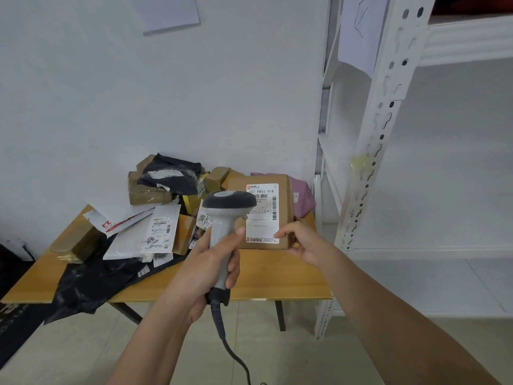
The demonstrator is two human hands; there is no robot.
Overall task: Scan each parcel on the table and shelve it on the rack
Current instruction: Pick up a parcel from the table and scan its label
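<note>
Brown cardboard parcel box (280, 215) w/ white shipping label (261, 213) held upright over the wooden table (277, 276).
Label faces the camera, long axis vertical (barcodes up top). Right hand (301, 243) pinches its lower right corner; left hand (206, 262) grips the grey handheld scanner (224, 218) just in front-left of the box, head twd label.

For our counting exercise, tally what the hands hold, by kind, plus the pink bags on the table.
Scanner, gripped by the left hand: 1
Brown labelled box, pinched at its lower corner by the right hand: 1
Pink bag behind the box: 1
Total: 3
</note>
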